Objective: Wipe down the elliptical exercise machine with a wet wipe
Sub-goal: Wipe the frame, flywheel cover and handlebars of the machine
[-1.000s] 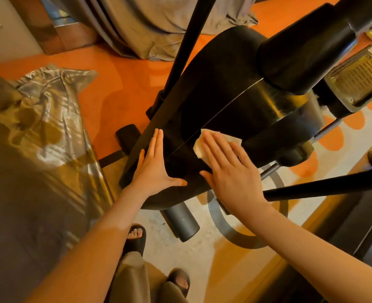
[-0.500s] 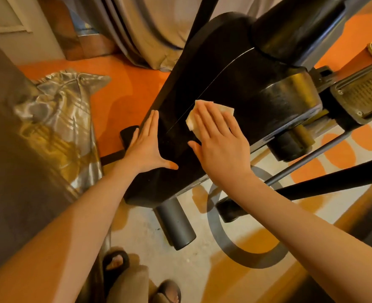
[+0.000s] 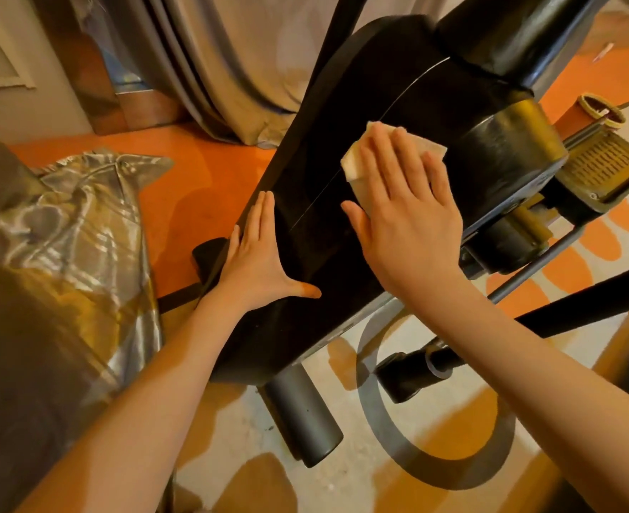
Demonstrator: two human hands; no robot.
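The elliptical machine's black flywheel housing (image 3: 361,105) fills the middle of the view, slanting up to the right. My right hand (image 3: 409,216) lies flat on it with straight fingers, pressing a white wet wipe (image 3: 353,164) against the housing; the wipe's edges stick out past the fingertips. My left hand (image 3: 257,261) rests flat on the housing's lower left edge, fingers straight, thumb spread out. A ribbed pedal (image 3: 605,164) sits to the right of the housing.
A grey stabiliser tube (image 3: 305,412) pokes out under the housing. Black bars (image 3: 583,305) cross at the right. Shiny silver fabric (image 3: 80,224) lies on a dark piece of furniture at left. Grey curtains (image 3: 231,61) hang behind. The floor is an orange and cream patterned rug (image 3: 435,460).
My right hand has slid the wipe up and to the right along the housing. My left hand stays flat on the lower edge. The view has moved closer and lower.
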